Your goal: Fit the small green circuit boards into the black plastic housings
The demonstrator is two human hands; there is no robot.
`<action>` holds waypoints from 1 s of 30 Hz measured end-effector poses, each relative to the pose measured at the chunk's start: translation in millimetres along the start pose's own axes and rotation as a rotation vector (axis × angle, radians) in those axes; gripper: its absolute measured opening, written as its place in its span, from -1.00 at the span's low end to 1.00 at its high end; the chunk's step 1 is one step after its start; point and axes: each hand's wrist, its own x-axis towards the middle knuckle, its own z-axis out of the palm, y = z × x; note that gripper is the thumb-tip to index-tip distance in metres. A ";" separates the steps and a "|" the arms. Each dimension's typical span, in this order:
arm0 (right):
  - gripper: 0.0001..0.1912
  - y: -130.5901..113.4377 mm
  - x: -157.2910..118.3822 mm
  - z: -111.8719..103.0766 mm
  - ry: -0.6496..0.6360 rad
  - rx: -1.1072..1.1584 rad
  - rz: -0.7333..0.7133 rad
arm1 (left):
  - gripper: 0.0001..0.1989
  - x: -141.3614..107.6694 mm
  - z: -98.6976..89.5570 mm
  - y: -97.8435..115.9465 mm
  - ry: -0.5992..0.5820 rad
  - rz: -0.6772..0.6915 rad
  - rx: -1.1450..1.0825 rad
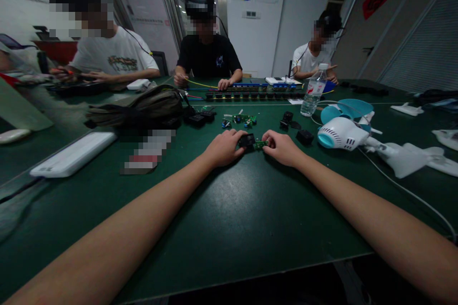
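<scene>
My left hand (226, 147) is closed around a small black plastic housing (246, 141), just over the green table. Facing it, my right hand (281, 147) pinches a small green circuit board (260, 144) between thumb and fingers. The board's left end meets the housing's right side; whether it sits inside cannot be made out. Beyond my hands lies a cluster of green circuit boards (243, 118) with blue parts. Right of my right hand are a black block (304, 137) and more black housings (286, 120).
A white and teal fan (341, 133) lies at right, near a water bottle (314, 90). A dark bag (139, 107), a white power strip (75, 152) and black pieces (198, 116) are at left. Across the table (229, 228), three people sit; one handles a yellow wire (202, 83).
</scene>
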 end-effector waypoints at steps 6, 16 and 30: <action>-0.83 -1.7 -1.0 -0.8 0.010 0.017 -0.010 | -0.58 -0.4 -1.8 2.6 -0.006 -0.026 0.059; -0.95 -6.4 -2.3 0.0 0.037 0.063 -0.066 | -0.59 -1.5 -0.1 3.9 0.023 -0.236 0.148; -0.92 -0.8 -1.1 1.9 -0.002 0.178 -0.142 | -0.78 -3.0 -9.1 8.0 0.212 -0.017 0.047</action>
